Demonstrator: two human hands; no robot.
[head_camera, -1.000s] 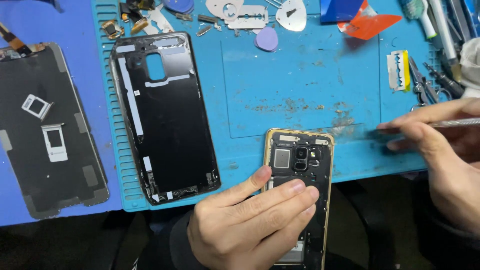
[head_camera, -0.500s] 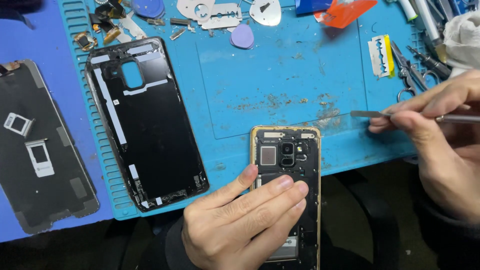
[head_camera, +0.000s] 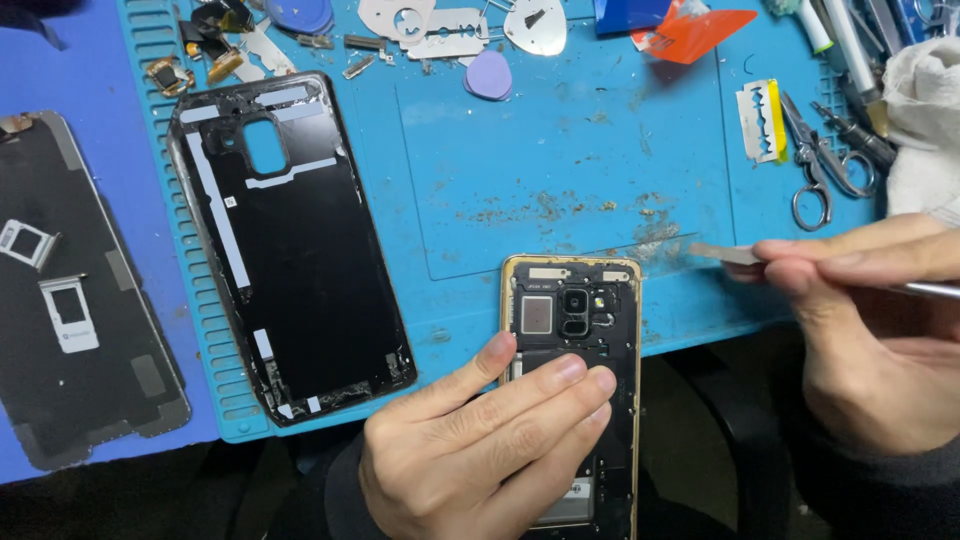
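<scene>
Opened phone (head_camera: 575, 330) lies pinned under left hand (head_camera: 480, 450); right hand (head_camera: 870, 330) beside it pinches metal spudger (head_camera: 740, 255).

Changes logged:
- Your left hand (head_camera: 480, 450): has drawn the opened gold-framed phone with exposed black internals (head_camera: 572, 330) slightly leftward across the blue silicone work mat (head_camera: 560, 180).
- Your right hand (head_camera: 870, 330): has shifted outward and down; its thin flat metal pry tool (head_camera: 735, 255) now has its tip just right of the phone's top corner, apart from it.
</scene>
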